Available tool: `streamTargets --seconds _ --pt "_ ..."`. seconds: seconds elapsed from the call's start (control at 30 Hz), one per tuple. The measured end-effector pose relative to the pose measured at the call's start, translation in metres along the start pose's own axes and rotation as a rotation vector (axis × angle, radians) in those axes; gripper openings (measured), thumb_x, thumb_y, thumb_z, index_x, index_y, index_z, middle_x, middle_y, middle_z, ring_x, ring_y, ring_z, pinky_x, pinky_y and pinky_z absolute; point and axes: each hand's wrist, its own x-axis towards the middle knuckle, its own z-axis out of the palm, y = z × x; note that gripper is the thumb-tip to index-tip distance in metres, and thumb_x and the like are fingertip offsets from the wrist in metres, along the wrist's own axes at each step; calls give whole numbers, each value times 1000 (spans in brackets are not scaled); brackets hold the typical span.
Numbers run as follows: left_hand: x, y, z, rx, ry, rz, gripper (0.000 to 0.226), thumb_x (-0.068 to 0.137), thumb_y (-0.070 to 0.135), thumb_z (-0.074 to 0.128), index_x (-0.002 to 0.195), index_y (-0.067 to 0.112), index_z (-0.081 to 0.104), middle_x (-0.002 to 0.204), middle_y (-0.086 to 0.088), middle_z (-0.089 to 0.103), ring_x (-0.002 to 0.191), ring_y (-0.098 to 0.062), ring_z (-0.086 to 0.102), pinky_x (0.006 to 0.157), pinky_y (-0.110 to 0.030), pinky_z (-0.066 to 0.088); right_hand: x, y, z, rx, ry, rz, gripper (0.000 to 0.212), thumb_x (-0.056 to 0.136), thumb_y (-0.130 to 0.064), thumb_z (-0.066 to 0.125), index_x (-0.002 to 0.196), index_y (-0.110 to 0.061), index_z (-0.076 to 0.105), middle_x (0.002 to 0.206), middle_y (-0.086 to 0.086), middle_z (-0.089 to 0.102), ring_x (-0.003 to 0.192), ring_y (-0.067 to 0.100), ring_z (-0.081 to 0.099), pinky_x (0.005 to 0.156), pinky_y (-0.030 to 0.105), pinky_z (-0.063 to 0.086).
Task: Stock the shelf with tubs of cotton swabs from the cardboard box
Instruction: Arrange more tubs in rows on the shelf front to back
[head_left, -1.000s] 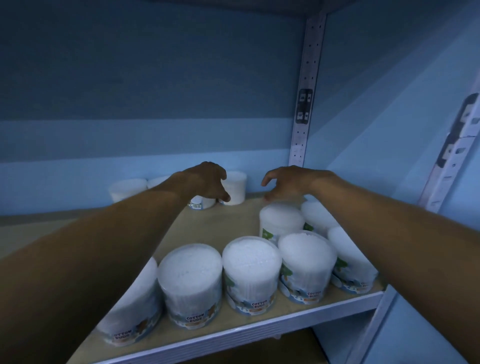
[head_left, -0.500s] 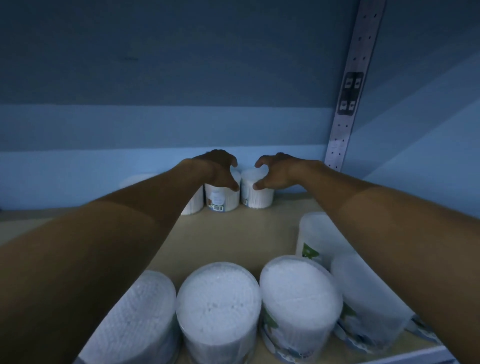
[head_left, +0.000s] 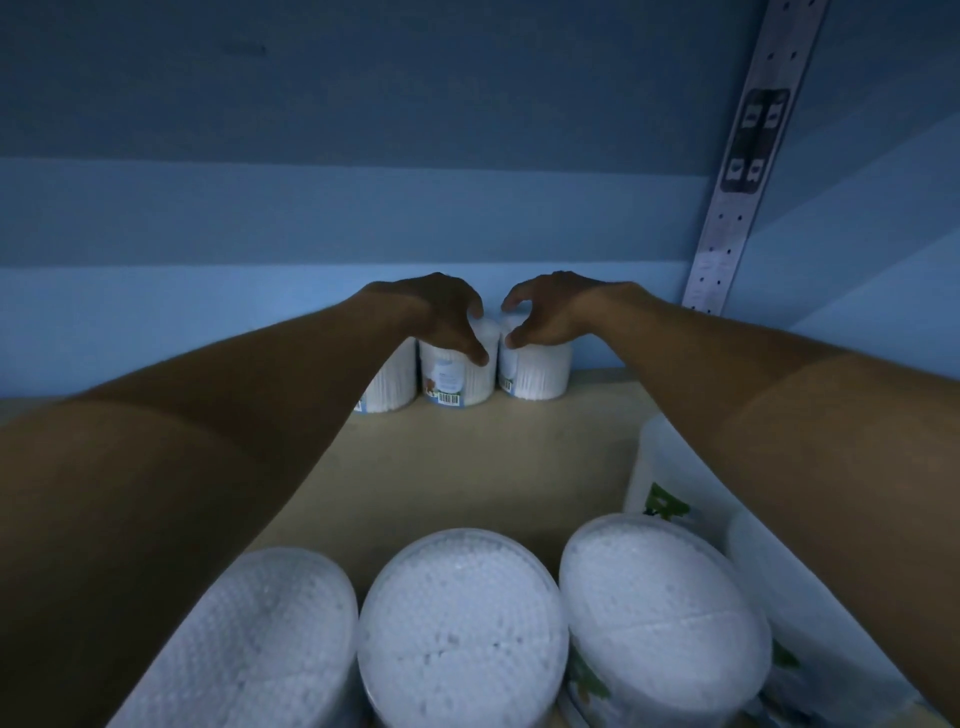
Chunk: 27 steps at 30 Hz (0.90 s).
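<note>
Three white tubs of cotton swabs stand in a row against the back wall of the shelf. My left hand (head_left: 447, 317) is cupped over the top of the middle tub (head_left: 457, 376), thumb down its front. My right hand (head_left: 545, 312) is curled over the top of the right tub (head_left: 537, 374), which touches the middle one. The left tub (head_left: 389, 384) is partly hidden behind my left forearm. More tubs fill the front row (head_left: 462, 629), seen from above. No cardboard box is in view.
The bare tan shelf board (head_left: 467, 467) lies between the back row and the front row. Another tub (head_left: 670, 478) stands behind the front row at the right, under my right forearm. A perforated metal upright (head_left: 748, 156) rises at the back right corner. Blue walls enclose the shelf.
Both hands have reached deeper, from mid-shelf to the back wall, and settled on two neighbouring tubs. The view has moved in closer over the front row.
</note>
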Motion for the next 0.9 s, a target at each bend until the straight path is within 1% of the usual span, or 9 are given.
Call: streamTargets --seconds 0.13,0.37,0.6,0.77,0.9 --pt "1 4 -2 32 -6 3 75 78 58 71 141 25 49 147 1 47 133 -22 45 108 -37 40 0 -1 1 10 -8 3 59 90 -50 64 144 -34 48 154 -3 40 138 23 42 106 33 40" --pt "-5 11 -7 35 -8 -1 72 75 59 74 135 24 56 137 1 56 123 -21 53 100 -35 46 -6 -2 3 44 2 34 57 90 -47 65 144 -36 49 154 -3 40 136 23 44 107 33 42" --pt "-16 15 -4 10 -10 -18 73 75 58 74 136 25 54 137 1 55 124 -21 53 99 -35 46 -18 -6 4 63 -7 58 57 91 -44 64 145 -36 47 154 -2 40 136 24 44 104 33 42" --pt "-27 19 -3 9 -10 -33 76 73 60 74 138 27 51 139 3 52 126 -21 51 100 -36 46 -29 -9 4 42 -25 68 58 91 -45 64 146 -37 46 156 -3 38 137 24 42 107 33 41" --pt "-38 22 -4 20 -24 -28 76 74 61 73 138 27 50 139 3 51 126 -21 50 101 -38 46 -41 -13 4 24 -31 65 58 93 -43 63 147 -35 45 156 -2 37 138 25 41 108 35 41"
